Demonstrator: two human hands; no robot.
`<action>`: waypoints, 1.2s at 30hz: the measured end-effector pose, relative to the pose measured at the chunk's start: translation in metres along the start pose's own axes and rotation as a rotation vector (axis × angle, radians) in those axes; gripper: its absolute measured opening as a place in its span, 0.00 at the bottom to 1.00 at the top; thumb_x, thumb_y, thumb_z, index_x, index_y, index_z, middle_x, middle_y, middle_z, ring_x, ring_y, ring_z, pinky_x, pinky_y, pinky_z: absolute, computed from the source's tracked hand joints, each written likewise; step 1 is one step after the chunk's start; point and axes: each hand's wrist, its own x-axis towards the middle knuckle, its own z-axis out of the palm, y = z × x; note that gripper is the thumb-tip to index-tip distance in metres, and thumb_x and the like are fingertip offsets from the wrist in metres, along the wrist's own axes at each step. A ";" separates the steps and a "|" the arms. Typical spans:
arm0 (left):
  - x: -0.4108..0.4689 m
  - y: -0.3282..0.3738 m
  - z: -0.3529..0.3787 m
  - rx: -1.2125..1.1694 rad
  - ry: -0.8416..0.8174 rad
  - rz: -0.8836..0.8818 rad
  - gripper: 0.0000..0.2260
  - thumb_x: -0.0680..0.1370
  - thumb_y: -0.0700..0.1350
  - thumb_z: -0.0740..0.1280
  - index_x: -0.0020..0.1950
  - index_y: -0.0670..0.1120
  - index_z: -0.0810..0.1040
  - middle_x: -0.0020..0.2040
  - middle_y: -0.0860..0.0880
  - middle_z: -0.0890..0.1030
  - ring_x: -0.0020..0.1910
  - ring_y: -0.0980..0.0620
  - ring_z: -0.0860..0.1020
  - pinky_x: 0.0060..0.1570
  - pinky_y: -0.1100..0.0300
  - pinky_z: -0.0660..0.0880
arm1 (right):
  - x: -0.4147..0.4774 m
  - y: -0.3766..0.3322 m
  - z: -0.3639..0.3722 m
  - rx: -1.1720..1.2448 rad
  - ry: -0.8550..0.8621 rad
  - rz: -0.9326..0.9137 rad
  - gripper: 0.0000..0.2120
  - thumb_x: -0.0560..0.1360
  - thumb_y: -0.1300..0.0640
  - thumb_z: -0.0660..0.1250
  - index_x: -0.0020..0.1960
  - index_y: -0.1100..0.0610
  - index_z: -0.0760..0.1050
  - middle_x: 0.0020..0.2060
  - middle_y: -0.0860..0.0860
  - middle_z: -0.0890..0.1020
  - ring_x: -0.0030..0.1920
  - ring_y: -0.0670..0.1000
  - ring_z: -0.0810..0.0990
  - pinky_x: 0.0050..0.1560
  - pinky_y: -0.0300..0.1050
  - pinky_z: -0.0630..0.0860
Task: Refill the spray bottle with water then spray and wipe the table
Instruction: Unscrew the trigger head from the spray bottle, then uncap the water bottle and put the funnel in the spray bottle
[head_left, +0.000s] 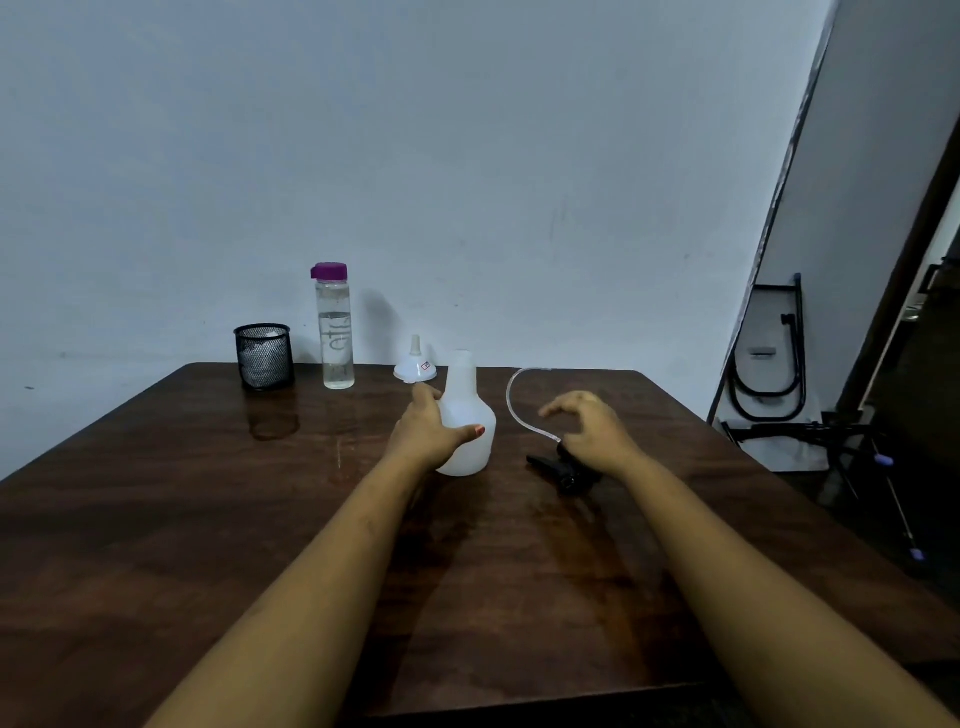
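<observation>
There my left hand (431, 423) gripped the bottle (466, 415), upright mid-table (208, 519) with its neck uncapped. Right of the bottle, my right hand (592, 426) hovered spread over the sprayer (563, 467). Behind the bottle stood a funnel (415, 364), flask (336, 332) and mesh cup (263, 356).

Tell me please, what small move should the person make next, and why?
Probably the right hand should reach back for the funnel and seat it in the spray bottle: its neck is open, the left hand steadies it, and the sprayer head already lies aside.
</observation>
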 end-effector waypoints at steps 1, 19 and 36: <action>0.000 0.000 0.001 -0.007 0.010 0.002 0.31 0.70 0.53 0.73 0.65 0.43 0.62 0.67 0.45 0.70 0.64 0.43 0.70 0.59 0.50 0.70 | 0.001 -0.012 0.000 0.102 -0.005 -0.022 0.22 0.69 0.65 0.69 0.61 0.49 0.76 0.65 0.51 0.72 0.68 0.52 0.70 0.68 0.47 0.67; -0.008 -0.020 -0.030 -0.184 -0.216 0.011 0.19 0.76 0.32 0.60 0.66 0.46 0.71 0.66 0.48 0.72 0.67 0.47 0.70 0.62 0.52 0.70 | -0.003 -0.063 0.019 0.245 -0.113 0.007 0.44 0.67 0.52 0.76 0.75 0.57 0.57 0.71 0.50 0.67 0.72 0.53 0.64 0.64 0.43 0.67; 0.053 -0.092 -0.158 -0.408 0.215 -0.179 0.05 0.77 0.39 0.64 0.47 0.48 0.76 0.50 0.46 0.79 0.43 0.50 0.75 0.40 0.59 0.70 | 0.090 -0.218 0.120 0.408 0.040 -0.162 0.21 0.74 0.57 0.69 0.65 0.57 0.70 0.59 0.56 0.75 0.52 0.50 0.74 0.52 0.38 0.68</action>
